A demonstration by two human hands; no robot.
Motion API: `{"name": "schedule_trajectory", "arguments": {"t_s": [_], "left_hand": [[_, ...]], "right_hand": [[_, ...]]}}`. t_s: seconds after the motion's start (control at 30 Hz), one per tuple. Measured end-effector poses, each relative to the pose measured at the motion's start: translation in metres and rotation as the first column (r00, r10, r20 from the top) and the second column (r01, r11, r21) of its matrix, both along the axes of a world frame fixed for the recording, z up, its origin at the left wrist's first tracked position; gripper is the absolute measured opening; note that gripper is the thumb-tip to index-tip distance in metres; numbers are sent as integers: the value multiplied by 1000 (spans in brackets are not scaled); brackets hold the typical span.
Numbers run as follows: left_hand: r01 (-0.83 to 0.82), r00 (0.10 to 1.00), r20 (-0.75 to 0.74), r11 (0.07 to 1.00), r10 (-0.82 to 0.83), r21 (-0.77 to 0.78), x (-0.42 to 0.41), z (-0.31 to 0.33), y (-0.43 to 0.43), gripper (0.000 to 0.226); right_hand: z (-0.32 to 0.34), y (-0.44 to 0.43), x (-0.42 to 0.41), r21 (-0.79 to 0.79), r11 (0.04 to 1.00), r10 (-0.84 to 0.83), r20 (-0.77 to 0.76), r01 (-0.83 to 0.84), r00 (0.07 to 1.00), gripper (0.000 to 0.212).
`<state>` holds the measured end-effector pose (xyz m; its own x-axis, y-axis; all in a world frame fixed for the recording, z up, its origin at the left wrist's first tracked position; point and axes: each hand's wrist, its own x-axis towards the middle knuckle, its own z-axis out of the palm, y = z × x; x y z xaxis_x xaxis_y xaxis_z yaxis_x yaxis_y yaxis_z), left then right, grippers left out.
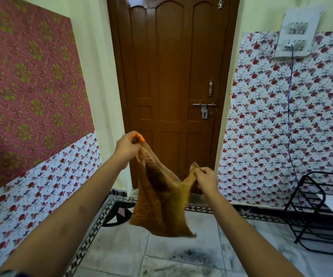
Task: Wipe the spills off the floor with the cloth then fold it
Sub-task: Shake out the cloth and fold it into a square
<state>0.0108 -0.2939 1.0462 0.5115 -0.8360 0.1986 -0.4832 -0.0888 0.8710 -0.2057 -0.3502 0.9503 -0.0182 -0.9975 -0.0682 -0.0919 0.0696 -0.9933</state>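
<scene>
1. Door (pixel 173 66) panels of brown wood, closed, fill the 12 o'clock direction behind the cloth (pixel 161 198); a bolt latch (pixel 203 108) sits at 1 o'clock from the cloth.
2. A black wire rack (pixel 311 212) stands on the floor (pixel 121 250) at 3 o'clock, well apart from the cloth.
3. A white switchboard (pixel 297 35) hangs on the floral wall at 2 o'clock, with a blue cable (pixel 290 116) trailing down from it behind the rack.
4. A dark shape (pixel 119 213) lies on the floor at 8 o'clock near the foot of the door; it may be a sandal, but the cloth covers part of it.
5. A dark smudge (pixel 189 253) marks the pale floor tiles at 6 o'clock, directly under the cloth.
6. The mustard-brown cloth hangs in the air in front of the door, clear of the floor.
7. The left hand (pixel 128 145) pinches one upper corner at 11 o'clock; the right hand (pixel 205 177) pinches the other at 2 o'clock, lower down.
8. The top edge sags between the two hands and slopes down toward the right one.
9. The cloth's long axis runs from 12 to 6 o'clock, and its lowest corner points toward 5 o'clock.
</scene>
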Motion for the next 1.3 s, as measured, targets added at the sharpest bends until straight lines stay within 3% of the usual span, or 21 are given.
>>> {"name": "schedule_trajectory", "arguments": {"t_s": [0.1,0.17,0.33,0.5,0.63,0.77,0.9,1.2,1.3], "left_hand": [[-70,992,107,997,65,40,16,7,1,38],[-98,985,147,994,90,48,25,9,3,34],[-54,996,72,995,60,-82,40,14,10,16],[-61,997,-59,993,55,-106,32,24,12,33],[-18,990,-138,999,13,-34,12,18,11,26],[126,979,-160,992,-128,-26,-14,4,11,15],[153,979,-128,987,-158,-49,-36,-9,14,24],[155,988,3,979,-156,-131,-52,-18,26,10],[158,987,24,979,-156,-127,-50,-17,29,9]], "right_hand": [[7,-8,-12,-70,990,-127,-99,120,987,9],[12,-13,-18,-102,981,-178,-118,167,977,14],[32,-16,-26,-141,979,-160,-98,146,982,22],[52,-14,-25,-225,967,-149,-134,117,980,24],[58,-5,-4,-211,977,-52,-102,29,993,17],[56,2,20,-72,991,113,34,-111,993,16],[63,22,35,-42,970,244,121,-240,962,8],[61,34,41,-20,962,268,243,-272,932,5],[58,35,39,-35,965,260,211,-259,942,8]]}}
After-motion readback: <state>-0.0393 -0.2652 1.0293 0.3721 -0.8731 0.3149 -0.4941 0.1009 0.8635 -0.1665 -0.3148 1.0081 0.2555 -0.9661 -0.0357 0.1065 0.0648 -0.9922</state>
